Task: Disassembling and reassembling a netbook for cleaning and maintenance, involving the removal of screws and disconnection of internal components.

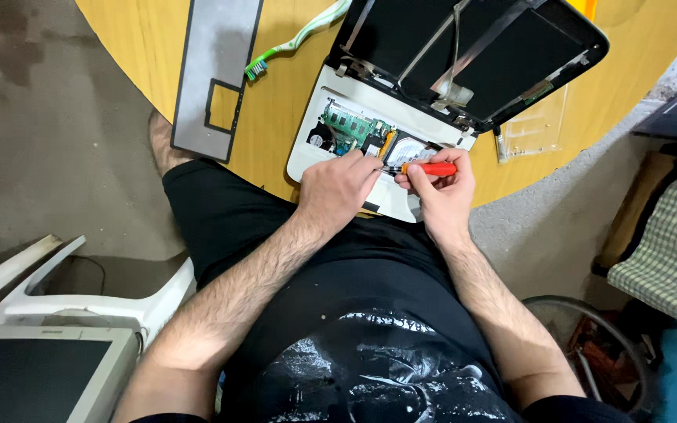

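An opened white laptop (311, 149) lies on the round wooden table (276, 94), its green circuit board (352, 128) and silver hard drive (409, 149) exposed, its dark screen (479, 47) tilted back. My right hand (442, 192) grips an orange-handled screwdriver (432, 168) lying sideways, tip pointing left. My left hand (338, 189) rests on the laptop's near edge, its fingertips meeting the screwdriver's tip beside the hard drive.
A grey keyboard bezel (217, 70) and a green and white toothbrush (295, 39) lie left of the laptop. A clear plastic piece (534, 129) sits on the right. A white plastic chair (80, 301) and a grey monitor (37, 376) stand at lower left.
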